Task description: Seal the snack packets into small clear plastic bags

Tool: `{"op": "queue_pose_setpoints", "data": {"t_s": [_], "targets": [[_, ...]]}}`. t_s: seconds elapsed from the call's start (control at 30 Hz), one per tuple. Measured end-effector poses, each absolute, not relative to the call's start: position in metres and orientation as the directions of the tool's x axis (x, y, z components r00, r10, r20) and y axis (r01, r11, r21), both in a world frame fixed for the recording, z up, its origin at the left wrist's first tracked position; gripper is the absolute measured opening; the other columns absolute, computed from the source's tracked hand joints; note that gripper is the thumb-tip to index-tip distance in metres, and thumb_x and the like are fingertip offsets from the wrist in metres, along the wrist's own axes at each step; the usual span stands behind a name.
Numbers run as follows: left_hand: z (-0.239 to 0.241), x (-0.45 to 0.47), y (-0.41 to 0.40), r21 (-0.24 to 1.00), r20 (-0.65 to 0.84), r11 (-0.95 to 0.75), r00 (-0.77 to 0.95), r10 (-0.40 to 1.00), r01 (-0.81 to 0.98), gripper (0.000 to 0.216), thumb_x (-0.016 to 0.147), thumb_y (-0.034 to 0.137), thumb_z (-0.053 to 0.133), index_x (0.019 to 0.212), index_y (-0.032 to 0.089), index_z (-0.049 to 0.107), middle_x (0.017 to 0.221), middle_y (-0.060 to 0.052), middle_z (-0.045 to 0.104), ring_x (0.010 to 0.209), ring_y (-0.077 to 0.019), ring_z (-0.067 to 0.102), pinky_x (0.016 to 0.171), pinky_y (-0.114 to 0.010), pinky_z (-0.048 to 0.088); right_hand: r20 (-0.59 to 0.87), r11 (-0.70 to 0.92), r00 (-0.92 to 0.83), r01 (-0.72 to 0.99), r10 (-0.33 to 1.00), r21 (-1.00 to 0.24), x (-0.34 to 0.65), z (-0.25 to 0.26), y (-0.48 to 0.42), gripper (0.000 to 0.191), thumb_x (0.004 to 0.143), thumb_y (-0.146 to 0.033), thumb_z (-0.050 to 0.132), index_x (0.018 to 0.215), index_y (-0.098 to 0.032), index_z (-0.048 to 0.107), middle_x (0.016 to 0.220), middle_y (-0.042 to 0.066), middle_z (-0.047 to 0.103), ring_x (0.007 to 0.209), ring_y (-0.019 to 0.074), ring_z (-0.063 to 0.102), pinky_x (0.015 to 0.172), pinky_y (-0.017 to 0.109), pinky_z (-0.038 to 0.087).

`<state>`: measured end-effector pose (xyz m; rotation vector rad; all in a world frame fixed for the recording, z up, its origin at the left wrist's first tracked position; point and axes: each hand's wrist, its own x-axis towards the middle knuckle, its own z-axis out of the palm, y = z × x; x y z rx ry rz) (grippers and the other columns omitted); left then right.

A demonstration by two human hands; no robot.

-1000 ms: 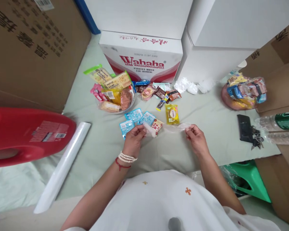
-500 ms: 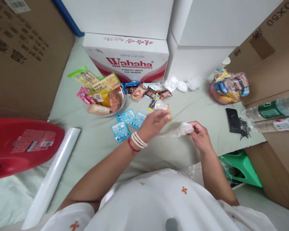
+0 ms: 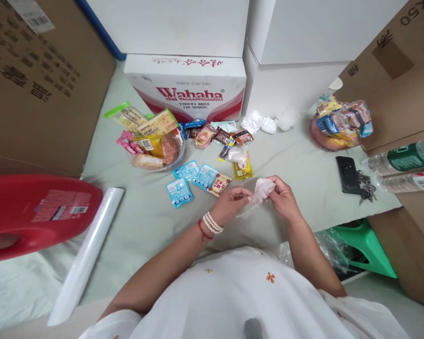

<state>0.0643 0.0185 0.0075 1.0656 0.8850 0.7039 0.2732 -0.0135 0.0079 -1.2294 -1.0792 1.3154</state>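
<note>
broadly, the surface (image 3: 144,233) wears a pale green, softly creased cloth. a tan corrugated box (image 3: 42,113) walls its left side, and a smooth white box (image 3: 300,33) rises at the back beside a printed white-and-red carton (image 3: 183,89), blocky and sharp-edged. a glossy red plastic jug (image 3: 56,193) with a hollow handle lies at the left, just beside a smooth white roll (image 3: 86,256) that slants away from the person. a rounded bowl (image 3: 181,149) heaped with shiny snack wrappers is near the carton; a pinkish bowl (image 3: 317,136), also heaped, is well apart at the right, near a clear ribbed bottle (image 3: 405,157) lying on its side.

the right hand (image 3: 282,195) has a closed pinch grip on a crumpled, translucent plastic film (image 3: 263,188). the left hand (image 3: 232,203) curls its fingertips nearly together at the film's other end; whether that grip has hold of it, i cannot tell. the film hangs between the hands above the surface, its bunched end up and to the right, its long axis slanting down to a thin tail at the left.

flat light-blue packets (image 3: 179,192) and a yellow packet (image 3: 243,172) lie beyond the hands. metal keys (image 3: 367,190) are smallest.
</note>
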Motion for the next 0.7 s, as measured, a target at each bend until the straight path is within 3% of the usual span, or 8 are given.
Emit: {"op": "queue_pose_setpoints", "data": {"t_s": [0.1,0.27,0.4,0.5,0.6,0.7], "targets": [[0.007,0.060,0.019,0.919,-0.278,0.363,0.403,0.872,-0.152,0.042,0.075,0.056,0.082,0.084,0.018,0.066,0.083,-0.002,0.070,0.083,-0.0172,0.063,0.082,-0.032,0.049,-0.137,-0.134,0.039,-0.079,0.990,-0.988,0.272,0.012,-0.013,0.030,0.089,-0.052,0.075,0.096,-0.024,0.065,0.065,-0.006,0.053,0.053,0.0100,0.043,0.051,0.024,0.033],[0.007,0.061,0.020,0.852,-0.338,0.460,0.409,0.848,-0.248,0.047,0.076,0.061,0.080,0.092,0.021,0.061,0.094,-0.003,0.071,0.096,-0.0194,0.065,0.085,-0.033,0.050,-0.139,-0.139,0.013,0.020,0.990,-0.990,0.272,0.021,-0.014,0.035,0.089,-0.058,0.072,0.093,-0.024,0.065,0.067,-0.004,0.051,0.058,0.0124,0.045,0.056,0.026,0.037],[0.007,0.062,0.020,0.871,-0.316,0.459,0.516,0.796,-0.175,0.048,0.069,0.057,0.087,0.088,0.017,0.068,0.083,-0.001,0.067,0.080,-0.0153,0.059,0.080,-0.030,0.046,-0.124,-0.124,0.013,0.103,0.992,-0.987,0.272,0.027,-0.010,0.039,0.089,-0.062,0.068,0.095,-0.024,0.065,0.074,-0.001,0.056,0.065,0.0143,0.048,0.060,0.027,0.040],[0.009,0.053,0.022,0.870,-0.302,0.448,0.496,0.814,-0.207,0.041,0.071,0.052,0.087,0.081,0.018,0.066,0.079,0.001,0.063,0.079,-0.0139,0.059,0.083,-0.031,0.047,-0.129,-0.126,-0.002,0.165,0.992,-0.978,0.281,0.029,-0.009,0.034,0.094,-0.057,0.065,0.098,-0.023,0.067,0.079,-0.001,0.058,0.070,0.0143,0.050,0.064,0.026,0.041],[0.012,0.042,0.023,0.795,-0.315,0.486,0.438,0.842,-0.363,0.039,0.074,0.048,0.086,0.084,0.021,0.061,0.077,0.004,0.058,0.078,-0.0131,0.061,0.085,-0.033,0.052,-0.199,-0.178,-0.143,0.150,0.969,-0.973,0.291,0.026,-0.013,0.035,0.089,-0.050,0.075,0.111,-0.024,0.069,0.082,-0.001,0.062,0.074,0.0143,0.055,0.070,0.026,0.045],[0.015,0.036,0.023,0.742,-0.331,0.516,0.435,0.837,-0.428,0.040,0.077,0.047,0.085,0.084,0.021,0.055,0.068,0.008,0.049,0.064,-0.0096,0.056,0.069,-0.027,0.052,-0.308,-0.300,-0.364,0.081,0.879,-0.951,0.292,0.020,-0.019,0.049,0.079,-0.043,0.085,0.120,-0.022,0.068,0.094,0.002,0.070,0.084,0.0164,0.064,0.079,0.029,0.052]]}}
